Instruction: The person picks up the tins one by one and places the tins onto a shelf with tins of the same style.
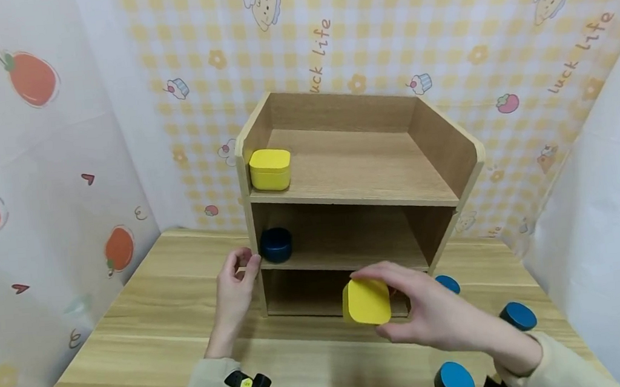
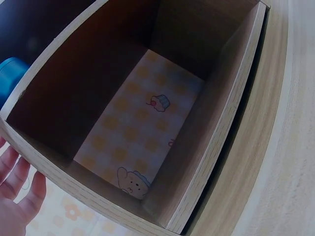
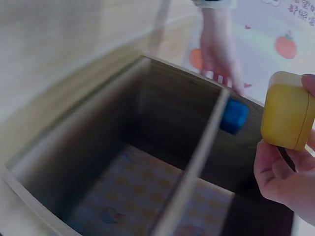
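Note:
My right hand (image 1: 433,305) pinches a yellow rounded-square box (image 1: 369,302) between thumb and fingers, in front of the lower part of a wooden shelf unit (image 1: 362,159). The right wrist view shows this yellow box (image 3: 285,115) tilted and clear of the shelves. My left hand (image 1: 235,290) has its fingertips at the unit's left side panel, beside the middle shelf; the left wrist view shows its fingers (image 2: 17,177) loosely bent at that edge. A second yellow box (image 1: 270,170) stands at the left of the top shelf. Below it, a dark blue round tin (image 1: 276,245) sits on the middle shelf.
On the wooden table (image 1: 135,329), right of the unit, are several blue round tins: one near the unit's side (image 1: 448,284), another farther right (image 1: 519,316), and one near the front (image 1: 454,381). A patterned cloth (image 1: 199,105) hangs behind the unit.

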`<action>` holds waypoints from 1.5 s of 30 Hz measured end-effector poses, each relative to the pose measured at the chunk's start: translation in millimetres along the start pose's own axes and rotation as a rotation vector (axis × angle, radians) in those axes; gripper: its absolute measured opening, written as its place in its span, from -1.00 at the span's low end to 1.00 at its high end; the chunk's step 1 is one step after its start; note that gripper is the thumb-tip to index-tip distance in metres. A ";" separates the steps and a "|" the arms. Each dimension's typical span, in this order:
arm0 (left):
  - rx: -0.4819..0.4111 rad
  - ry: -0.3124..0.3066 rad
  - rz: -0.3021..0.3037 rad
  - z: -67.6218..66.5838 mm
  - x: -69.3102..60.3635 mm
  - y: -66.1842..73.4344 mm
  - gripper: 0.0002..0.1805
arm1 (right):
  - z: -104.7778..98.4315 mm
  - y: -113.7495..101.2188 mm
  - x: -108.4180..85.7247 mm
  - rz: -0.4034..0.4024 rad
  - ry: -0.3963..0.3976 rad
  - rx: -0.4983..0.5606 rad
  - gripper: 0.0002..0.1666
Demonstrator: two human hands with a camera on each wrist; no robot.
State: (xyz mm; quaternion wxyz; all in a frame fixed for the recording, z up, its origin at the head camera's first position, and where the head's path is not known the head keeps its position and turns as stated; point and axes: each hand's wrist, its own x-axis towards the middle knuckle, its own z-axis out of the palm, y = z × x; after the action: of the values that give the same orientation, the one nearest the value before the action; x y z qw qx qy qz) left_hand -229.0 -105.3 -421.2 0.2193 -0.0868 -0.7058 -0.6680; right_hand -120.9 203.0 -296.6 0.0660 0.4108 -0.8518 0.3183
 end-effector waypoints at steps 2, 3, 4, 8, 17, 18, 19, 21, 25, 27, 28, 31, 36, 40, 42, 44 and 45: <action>-0.006 -0.006 -0.008 1.0 -0.7 6.0 -0.78 | -11.3 -7.0 7.8 -0.042 0.015 -0.030 -0.13; -0.008 -0.009 -0.010 1.5 -1.3 10.4 -0.79 | -16.7 -10.4 11.8 -0.055 0.018 -0.040 -0.13; -0.011 -0.012 -0.009 1.7 -2.0 14.7 -0.79 | -21.8 -13.3 16.2 -0.068 0.020 -0.052 -0.13; -0.003 -0.019 -0.001 1.6 -5.1 31.3 -0.79 | -39.4 -22.9 33.1 -0.081 0.009 -0.095 -0.16; 0.008 -0.027 -0.020 -0.4 -7.8 34.3 -0.78 | -70.3 -29.9 75.4 -0.055 -0.027 -0.048 -0.17; 0.006 -0.024 -0.018 -0.3 -8.1 34.3 -0.78 | -73.7 -29.8 80.6 -0.044 -0.032 -0.036 -0.17; 0.002 -0.023 -0.016 -0.3 -8.5 34.4 -0.77 | -77.1 -29.5 86.1 -0.029 -0.036 -0.020 -0.17; -0.002 -0.018 -0.013 -0.3 -9.1 34.7 -0.78 | -84.1 -27.9 97.4 -0.008 -0.039 0.007 -0.18; -0.004 -0.019 -0.013 -0.1 -9.4 35.2 -0.78 | -98.4 -22.7 116.9 0.042 -0.048 0.032 -0.21; -0.003 -0.020 -0.013 0.0 -9.2 35.2 -0.78 | -104.3 -19.4 124.2 0.069 -0.061 0.039 -0.21; -0.006 -0.020 -0.011 0.2 -8.9 35.0 -0.78 | -106.8 -17.5 127.3 0.087 -0.070 0.046 -0.21; -0.008 -0.017 -0.005 0.4 -8.0 34.4 -0.78 | -112.4 -11.5 134.9 0.127 -0.096 0.065 -0.21; -0.007 -0.014 0.001 0.4 -7.4 33.8 -0.79 | -118.6 -4.8 146.4 0.177 -0.150 0.062 -0.22; -0.007 -0.012 -0.007 0.4 -7.7 33.4 -0.79 | -121.9 -2.7 153.8 0.185 -0.175 0.049 -0.22; -0.005 -0.012 -0.011 0.3 -7.7 33.1 -0.79 | -122.9 -1.4 156.3 0.188 -0.181 0.046 -0.22; -0.005 -0.012 -0.011 0.2 -7.5 33.0 -0.79 | -124.0 0.2 158.2 0.206 -0.195 0.045 -0.22; -0.005 -0.011 -0.012 0.2 -7.5 33.0 -0.79 | -124.7 1.0 159.1 0.214 -0.204 0.041 -0.22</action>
State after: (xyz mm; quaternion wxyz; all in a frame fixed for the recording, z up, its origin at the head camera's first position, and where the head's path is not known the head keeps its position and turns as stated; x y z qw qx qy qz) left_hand -208.7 -100.8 -394.5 0.2112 -0.0869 -0.7059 -0.6705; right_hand -244.3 173.2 -139.3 -0.0637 0.3491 -0.8864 0.2974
